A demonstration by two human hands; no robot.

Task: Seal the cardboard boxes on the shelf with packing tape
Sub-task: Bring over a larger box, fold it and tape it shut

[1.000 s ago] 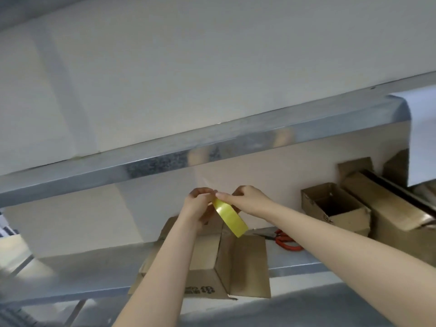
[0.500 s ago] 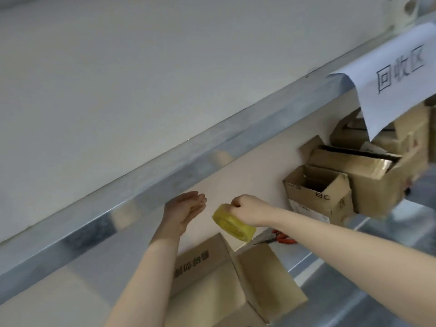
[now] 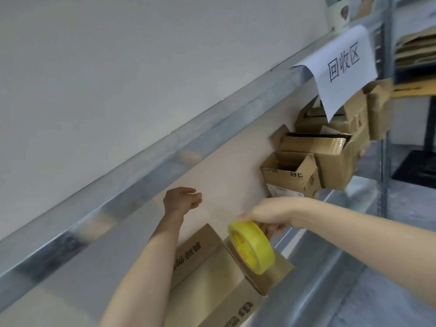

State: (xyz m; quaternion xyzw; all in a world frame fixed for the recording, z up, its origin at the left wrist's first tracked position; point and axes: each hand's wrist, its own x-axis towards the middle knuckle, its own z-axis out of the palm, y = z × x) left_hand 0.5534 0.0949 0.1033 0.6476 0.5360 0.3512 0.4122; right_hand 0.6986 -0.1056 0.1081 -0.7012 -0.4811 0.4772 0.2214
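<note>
Yellow packing-tape roll [image 3: 251, 246] sits over the open flap of a brown cardboard box [image 3: 207, 277] on the grey metal shelf [image 3: 320, 267]. The right hand [image 3: 269, 212] grips its upper rim, fingers [image 3: 271, 228] curled round it, forearm reaching in from the right. The left hand [image 3: 181, 200] is raised and apart from the roll, loosely curled and holding nothing.

I hold the yellow tape roll [image 3: 251, 247] tilted in my right hand [image 3: 271, 213], just above the open-flapped brown box [image 3: 207, 277] on the metal shelf [image 3: 318, 263]; further open boxes [image 3: 291, 175] stand to the right.
</note>
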